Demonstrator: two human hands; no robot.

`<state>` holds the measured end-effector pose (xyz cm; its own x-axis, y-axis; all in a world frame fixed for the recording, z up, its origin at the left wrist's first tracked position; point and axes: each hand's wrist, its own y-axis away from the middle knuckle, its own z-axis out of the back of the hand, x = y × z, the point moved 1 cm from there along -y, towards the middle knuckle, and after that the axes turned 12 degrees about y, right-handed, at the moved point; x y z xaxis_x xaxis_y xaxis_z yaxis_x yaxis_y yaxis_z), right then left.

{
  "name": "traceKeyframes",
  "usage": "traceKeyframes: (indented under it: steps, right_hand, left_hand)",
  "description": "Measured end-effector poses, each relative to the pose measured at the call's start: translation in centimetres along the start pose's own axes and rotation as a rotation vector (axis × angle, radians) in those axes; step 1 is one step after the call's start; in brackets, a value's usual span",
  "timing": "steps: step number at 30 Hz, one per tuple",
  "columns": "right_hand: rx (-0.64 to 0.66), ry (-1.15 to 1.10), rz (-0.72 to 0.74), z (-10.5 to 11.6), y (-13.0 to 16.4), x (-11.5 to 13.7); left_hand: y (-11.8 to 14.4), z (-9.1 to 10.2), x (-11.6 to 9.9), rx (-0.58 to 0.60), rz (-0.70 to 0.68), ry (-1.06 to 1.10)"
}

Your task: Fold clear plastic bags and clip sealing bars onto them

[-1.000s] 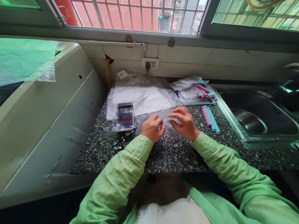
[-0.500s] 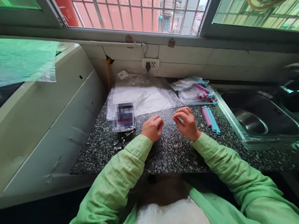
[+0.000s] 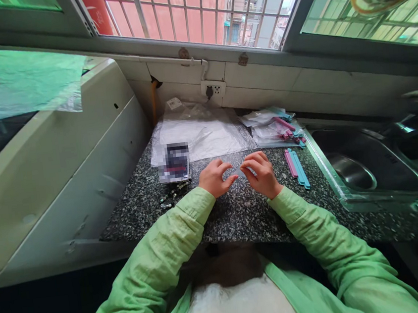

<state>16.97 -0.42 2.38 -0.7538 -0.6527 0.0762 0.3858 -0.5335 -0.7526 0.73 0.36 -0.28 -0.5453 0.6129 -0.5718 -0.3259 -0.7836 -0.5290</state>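
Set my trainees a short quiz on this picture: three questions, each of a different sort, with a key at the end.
1. True or false: the bare left hand has its thumb and index fingertips pressed together.
2. Multiple choice: what lies on the counter between the bare right hand and the dark metal sink?
A. a yellow sponge
B. flat pink and light-blue plastic strips
C. a wooden spoon
3. Fill in the missing colour: the plug in the white rectangular wall socket is ____.

Key:
1. False; they are apart.
2. B
3. black
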Motion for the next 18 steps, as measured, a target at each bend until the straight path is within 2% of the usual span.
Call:
traceKeyframes:
  steps: [4, 6, 11, 18]
  right_hand:
    - [0.020, -0.011, -0.005, -0.1, 0.0, 0.3]
    - [0.007, -0.029, -0.015, 0.0, -0.1, 0.2]
    - [-0.008, -0.058, -0.153, 0.2, -0.2, -1.0]
    - [0.056, -0.164, -0.215, 0.0, -0.1, -1.7]
  left_hand:
    - [-0.1, -0.1, 0.1, -0.029, -0.094, 0.147]
    - [-0.2, -0.1, 0.2, -0.044, -0.094, 0.261]
    - [-0.7, 0.4, 0.7, -0.124, 0.044, 0.550]
    - [-0.9, 0.5, 1.0, -0.151, 0.138, 0.655]
